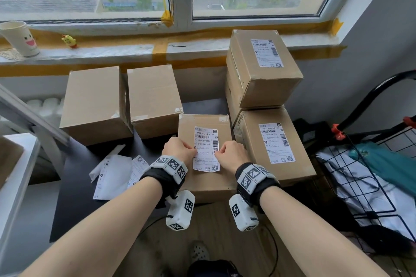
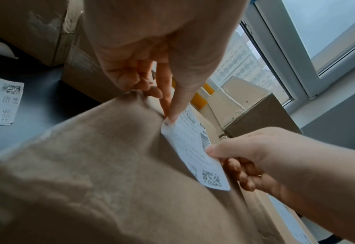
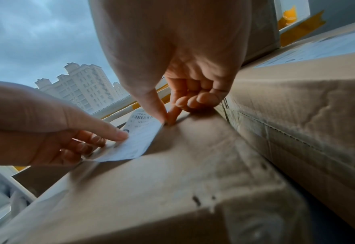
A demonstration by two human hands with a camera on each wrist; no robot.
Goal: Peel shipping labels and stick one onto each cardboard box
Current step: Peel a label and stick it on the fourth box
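A white shipping label (image 1: 206,148) lies lengthwise on top of the middle cardboard box (image 1: 207,184). My left hand (image 1: 194,149) pinches the label's left edge between thumb and forefinger. My right hand (image 1: 217,152) pinches its right edge the same way. In the left wrist view the left hand (image 2: 169,115) grips the label (image 2: 195,148) above the box (image 2: 109,165), and the label's near end with the QR code stands slightly off the cardboard. In the right wrist view the right hand (image 3: 168,120) holds the label (image 3: 139,137) at the box top (image 3: 172,173).
Two unlabelled boxes (image 1: 94,103) (image 1: 153,96) stand at the left rear. Two labelled boxes (image 1: 263,67) (image 1: 276,146) are stacked on the right. Loose label sheets (image 1: 112,175) lie on the black table (image 1: 74,198). A wire cart (image 1: 371,175) stands at the far right, a paper cup (image 1: 20,38) on the sill.
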